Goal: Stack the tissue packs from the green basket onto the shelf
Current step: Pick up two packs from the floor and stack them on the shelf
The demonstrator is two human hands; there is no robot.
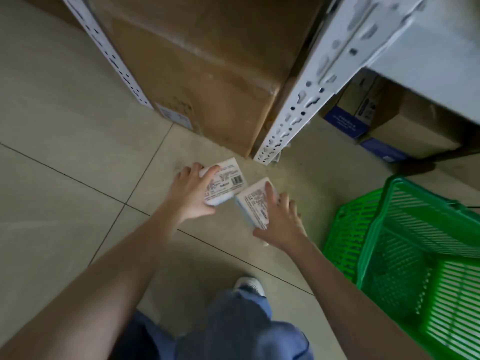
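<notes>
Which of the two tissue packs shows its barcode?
The tissue pack in the left hand, pack: barcode visible near its right corner. The right-hand pack shows only text.

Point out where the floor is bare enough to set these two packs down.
Bare tile lies left of the left hand, below the cardboard box. A smaller patch lies between the shelf post and green basket. Under the shelf, boxes crowd it.
</notes>
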